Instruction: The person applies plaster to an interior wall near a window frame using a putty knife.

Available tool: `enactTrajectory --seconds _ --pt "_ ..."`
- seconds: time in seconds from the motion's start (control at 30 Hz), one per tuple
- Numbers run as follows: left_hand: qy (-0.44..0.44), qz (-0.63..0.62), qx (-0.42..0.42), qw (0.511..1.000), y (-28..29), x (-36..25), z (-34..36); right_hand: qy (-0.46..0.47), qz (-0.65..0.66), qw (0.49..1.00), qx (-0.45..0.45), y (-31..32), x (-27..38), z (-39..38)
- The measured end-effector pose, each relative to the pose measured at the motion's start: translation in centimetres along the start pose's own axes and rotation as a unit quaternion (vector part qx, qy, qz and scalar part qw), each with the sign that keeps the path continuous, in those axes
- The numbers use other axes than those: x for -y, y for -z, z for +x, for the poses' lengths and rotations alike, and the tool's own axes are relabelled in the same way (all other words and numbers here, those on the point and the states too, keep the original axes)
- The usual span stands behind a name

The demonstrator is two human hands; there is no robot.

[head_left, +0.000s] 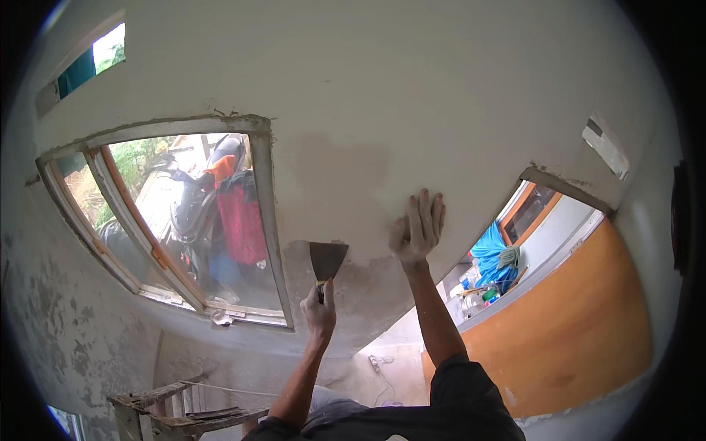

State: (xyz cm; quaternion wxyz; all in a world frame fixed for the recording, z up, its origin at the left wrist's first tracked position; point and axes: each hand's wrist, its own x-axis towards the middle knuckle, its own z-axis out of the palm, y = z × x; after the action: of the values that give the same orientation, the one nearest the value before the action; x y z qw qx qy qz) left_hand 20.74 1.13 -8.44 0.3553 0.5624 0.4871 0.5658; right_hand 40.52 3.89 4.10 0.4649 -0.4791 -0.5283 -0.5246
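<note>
While the left hand (318, 309) is closed in a fist around the handle of a putty knife (326, 261), its broad dark blade points up and lies against the plastered wall (441, 88), just right of the window frame (266, 220). The right hand (418, 228), at three o'clock from the blade, rests flat on the same wall with fingers spread and pointing to twelve o'clock, holding nothing. Between and above the two hands, at about twelve o'clock from the blade, a darker, damp-looking patch (342, 165) shows on the pale surface. The step in hand looks like smoothing filler over this stretch of wall between the window and the doorway (515, 242) at four o'clock. By my judgement the next stroke calls for a flat, steady blade angle and even pressure. A rough wooden ladder (173, 408) stands at seven o'clock, well apart from both hands.
</note>
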Motion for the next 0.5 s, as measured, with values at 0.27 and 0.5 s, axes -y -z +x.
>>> enactTrajectory --seconds 0.27,0.5 --pt "-0.014 -0.019 -0.011 1.0 0.0 0.3 0.3 0.007 0.018 1.0 0.011 0.1 -0.1 0.1" --pt "-0.043 -0.016 -0.014 0.999 -0.2 2.8 0.7 0.013 0.02 1.0 0.015 -0.2 0.1 0.1"
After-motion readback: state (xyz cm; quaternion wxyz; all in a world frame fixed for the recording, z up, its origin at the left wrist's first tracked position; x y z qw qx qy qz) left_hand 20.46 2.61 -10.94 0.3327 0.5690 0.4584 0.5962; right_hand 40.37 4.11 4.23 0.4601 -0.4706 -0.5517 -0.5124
